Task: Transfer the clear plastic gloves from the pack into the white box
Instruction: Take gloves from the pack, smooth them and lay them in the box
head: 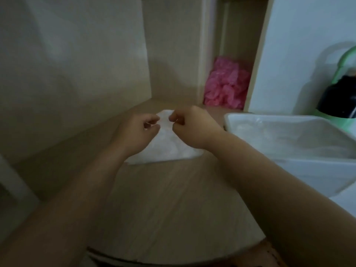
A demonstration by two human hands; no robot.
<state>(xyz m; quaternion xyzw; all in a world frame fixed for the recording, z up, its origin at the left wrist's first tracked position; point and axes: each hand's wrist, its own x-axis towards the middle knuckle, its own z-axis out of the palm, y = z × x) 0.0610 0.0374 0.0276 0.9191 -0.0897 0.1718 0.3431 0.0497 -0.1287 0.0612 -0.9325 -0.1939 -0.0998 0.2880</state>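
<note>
A pack of clear plastic gloves [167, 145] lies on the pale wooden surface, its top end raised between my hands. My left hand [137, 131] pinches the pack's upper left edge with curled fingers. My right hand [189, 126] pinches the upper right edge, close beside the left. The white box [300, 168] stands to the right of the pack, open at the top, with clear plastic showing inside it. The pack's lower part rests on the surface; my hands hide part of its middle.
A heap of pink plastic [225, 84] fills a narrow gap at the back. A green container with a dark object [341, 97] stands behind the box. Beige walls [77, 74] enclose the left and back; a white panel [292, 54] rises at the right.
</note>
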